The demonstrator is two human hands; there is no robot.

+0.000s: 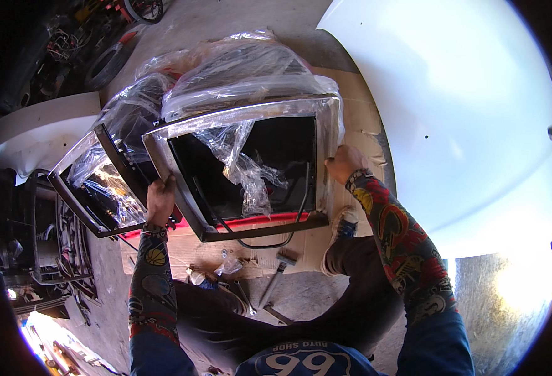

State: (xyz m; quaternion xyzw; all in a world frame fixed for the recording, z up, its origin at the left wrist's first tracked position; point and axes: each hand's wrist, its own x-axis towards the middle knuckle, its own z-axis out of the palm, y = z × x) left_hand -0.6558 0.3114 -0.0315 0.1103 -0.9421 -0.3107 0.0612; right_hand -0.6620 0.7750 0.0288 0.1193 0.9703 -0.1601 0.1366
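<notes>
A rectangular metal frame (pixel 328 128) stands in front of me, dark along its lower bar and bare metal on the sides. My right hand (pixel 346 166) is closed round its right side. My left hand (pixel 160 200) grips the lower left side, fingers partly hidden. Inside the frame is a black panel (pixel 288 141), with crumpled clear plastic (pixel 251 182) hanging over it. A thin dark hose (pixel 269 247) loops below the lower bar. Behind lies a large plastic-wrapped bundle (pixel 244 69). A second, smaller frame (pixel 72 200) leans at the left, close to my left hand.
Cardboard (pixel 363 106) lies under the frames. A hammer (pixel 274 282) and a wrench (pixel 246 297) are on the floor between my feet. A large white curved panel (pixel 451 125) fills the right side. Far left are a tyre (pixel 108 66) and metal parts (pixel 69 250).
</notes>
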